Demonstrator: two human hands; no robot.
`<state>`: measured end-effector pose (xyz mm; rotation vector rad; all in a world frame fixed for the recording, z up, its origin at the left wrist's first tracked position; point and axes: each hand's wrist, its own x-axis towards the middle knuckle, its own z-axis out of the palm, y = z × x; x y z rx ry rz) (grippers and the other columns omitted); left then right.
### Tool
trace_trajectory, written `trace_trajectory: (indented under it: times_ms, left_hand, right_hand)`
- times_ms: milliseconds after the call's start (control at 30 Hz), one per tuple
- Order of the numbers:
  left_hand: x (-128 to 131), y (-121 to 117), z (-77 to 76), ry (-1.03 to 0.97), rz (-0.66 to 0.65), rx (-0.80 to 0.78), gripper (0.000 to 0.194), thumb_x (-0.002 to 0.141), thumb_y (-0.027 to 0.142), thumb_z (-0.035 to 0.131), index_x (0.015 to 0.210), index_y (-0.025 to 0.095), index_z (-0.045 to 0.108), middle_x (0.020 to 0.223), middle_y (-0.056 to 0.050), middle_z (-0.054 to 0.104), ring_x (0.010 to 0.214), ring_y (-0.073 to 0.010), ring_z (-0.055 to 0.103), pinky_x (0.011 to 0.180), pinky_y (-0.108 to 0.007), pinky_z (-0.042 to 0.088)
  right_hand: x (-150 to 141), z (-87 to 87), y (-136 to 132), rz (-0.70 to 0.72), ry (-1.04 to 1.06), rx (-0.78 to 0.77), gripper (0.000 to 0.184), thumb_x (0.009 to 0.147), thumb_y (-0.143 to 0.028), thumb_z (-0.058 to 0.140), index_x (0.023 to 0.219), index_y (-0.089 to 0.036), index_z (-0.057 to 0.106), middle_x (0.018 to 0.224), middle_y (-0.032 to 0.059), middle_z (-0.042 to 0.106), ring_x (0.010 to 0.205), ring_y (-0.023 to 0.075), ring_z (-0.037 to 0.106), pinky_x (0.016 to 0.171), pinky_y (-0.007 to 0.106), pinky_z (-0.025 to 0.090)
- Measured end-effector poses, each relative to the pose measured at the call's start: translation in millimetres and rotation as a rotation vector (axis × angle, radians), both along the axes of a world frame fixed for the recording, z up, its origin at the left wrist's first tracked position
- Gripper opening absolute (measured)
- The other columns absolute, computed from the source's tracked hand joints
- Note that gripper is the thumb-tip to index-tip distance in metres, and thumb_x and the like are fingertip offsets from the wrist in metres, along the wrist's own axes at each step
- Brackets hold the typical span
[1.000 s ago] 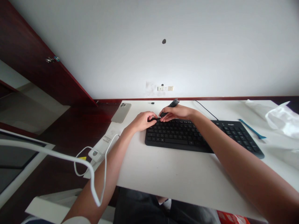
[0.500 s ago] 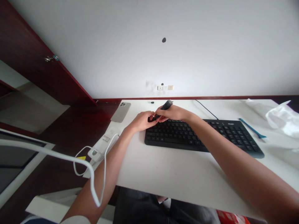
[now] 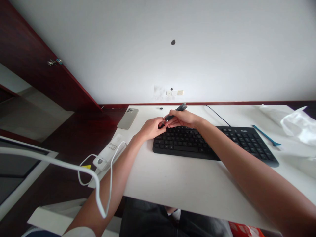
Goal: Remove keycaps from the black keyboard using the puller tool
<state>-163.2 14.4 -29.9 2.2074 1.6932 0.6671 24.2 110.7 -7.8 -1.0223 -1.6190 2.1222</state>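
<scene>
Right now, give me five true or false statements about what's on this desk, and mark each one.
1. The right hand holds a dark pen-like object. True.
2. The silver phone lies on the black keyboard. False: it lies on the white desk, beyond the keyboard's left end.
3. A blue strip lies to the right of the left hand. True.
4. The two hands are far apart. False: they meet at the near end of the dark pen-like object.
5. The white plastic bag is at the desk's left end. False: it is at the right end.
</scene>
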Motion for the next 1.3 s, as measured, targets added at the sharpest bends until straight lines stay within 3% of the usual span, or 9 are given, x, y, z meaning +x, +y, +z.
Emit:
trace_trajectory:
  times_ms: [400, 733, 867, 1100, 1167, 1300]
  left_hand:
    - [0, 0, -2.3, -0.027, 0.004, 0.006, 0.014, 0.089, 0.031, 0.062, 0.098, 0.024, 0.070, 0.075, 0.002, 0.061, 0.066, -0.0152, 0.054, 0.065, -0.027, 0.038]
    - [-17, 1, 0.8, -0.211, -0.067, -0.146, 0.025, 0.087, 0.036, 0.067, 0.107, 0.023, 0.075, 0.079, 0.002, 0.062, 0.064, -0.0118, 0.050, 0.061, -0.025, 0.038]
    - [-23, 3, 0.1, -0.247, -0.052, -0.190, 0.026, 0.086, 0.037, 0.071, 0.105, 0.021, 0.077, 0.081, 0.000, 0.065, 0.066, -0.0124, 0.052, 0.062, -0.025, 0.041]
    - [-24, 5, -2.7, -0.261, -0.063, -0.150, 0.017, 0.089, 0.034, 0.069, 0.095, 0.020, 0.076, 0.081, -0.001, 0.068, 0.069, -0.0138, 0.057, 0.067, -0.027, 0.044]
    - [-24, 6, -4.2, -0.271, -0.060, -0.127, 0.017, 0.089, 0.035, 0.069, 0.094, 0.020, 0.075, 0.081, -0.001, 0.068, 0.069, -0.0134, 0.057, 0.067, -0.026, 0.045]
    - [-24, 8, -8.9, -0.274, -0.021, -0.033, 0.013, 0.088, 0.031, 0.069, 0.095, 0.021, 0.072, 0.089, 0.000, 0.071, 0.071, -0.0131, 0.058, 0.069, -0.026, 0.046]
  right_hand:
    - [4, -4.4, 7, -0.057, 0.021, -0.154, 0.021, 0.094, -0.024, 0.053, 0.094, -0.010, 0.069, 0.090, 0.0186, 0.079, 0.085, 0.0212, 0.078, 0.081, 0.024, 0.064]
    - [8, -1.1, 8, -0.028, -0.078, -0.087, 0.025, 0.093, -0.031, 0.058, 0.095, -0.010, 0.070, 0.089, 0.0193, 0.079, 0.082, 0.0221, 0.078, 0.080, 0.027, 0.064]
    - [12, 7.2, 6, 0.077, -0.154, 0.051, 0.028, 0.091, -0.038, 0.064, 0.097, -0.012, 0.073, 0.093, 0.0171, 0.080, 0.084, 0.0240, 0.078, 0.077, 0.029, 0.065]
    - [20, 44.9, -4, 0.120, -0.278, 0.308, 0.025, 0.088, -0.038, 0.069, 0.090, -0.015, 0.076, 0.093, 0.0141, 0.079, 0.087, 0.0266, 0.075, 0.078, 0.035, 0.063]
    - [23, 51.1, -2, 0.085, -0.333, 0.467, 0.025, 0.090, -0.037, 0.064, 0.088, -0.016, 0.078, 0.099, 0.0115, 0.079, 0.092, 0.0270, 0.072, 0.079, 0.034, 0.060]
    - [26, 48.9, 5, 0.021, -0.449, 0.940, 0.021, 0.088, -0.026, 0.060, 0.089, -0.020, 0.080, 0.097, 0.0054, 0.077, 0.090, 0.0231, 0.068, 0.080, 0.030, 0.051]
